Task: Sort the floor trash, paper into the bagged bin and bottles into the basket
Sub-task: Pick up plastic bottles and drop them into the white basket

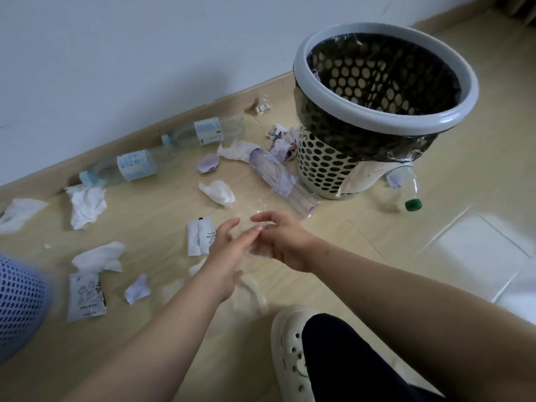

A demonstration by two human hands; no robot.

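My left hand point(229, 250) and my right hand point(282, 242) meet low over the floor, fingers loosely spread. A faint see-through plastic thing point(259, 211) shimmers between them; the blur hides whether either hand grips it. The bagged bin point(452, 117), white and perforated with a grey rim and black liner, stands at the back right. The blue mesh basket point(20, 309) shows at the left edge. Two blue-labelled bottles point(136, 166) point(207, 130) lie along the wall. A purple-labelled bottle point(278, 177) lies against the bin. A green-capped bottle point(406, 187) lies to its right. Crumpled paper point(217, 192) lies just beyond my hands.
Several tissues and printed wrappers point(87, 204) point(85, 297) point(200, 233) are scattered over the wooden floor between basket and bin. More scraps point(282, 140) lie behind the bin by the wall. My knee and white clog point(290, 343) are at the bottom right.
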